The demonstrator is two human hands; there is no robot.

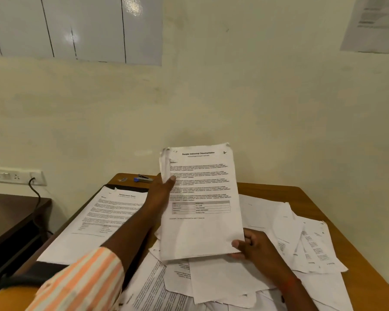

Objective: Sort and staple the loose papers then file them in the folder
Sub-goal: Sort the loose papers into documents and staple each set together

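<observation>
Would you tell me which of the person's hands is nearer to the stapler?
Left. The left hand, gripping the left edge of the held papers, is just beside the stapler; the right hand holds their bottom right corner, farther away.

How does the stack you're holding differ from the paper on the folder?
The held stack stands upright, gripped by left hand and right hand; the paper on the folder lies flat. The stack shows several sheet edges; the paper looks single. Both bear text and a table.
</observation>
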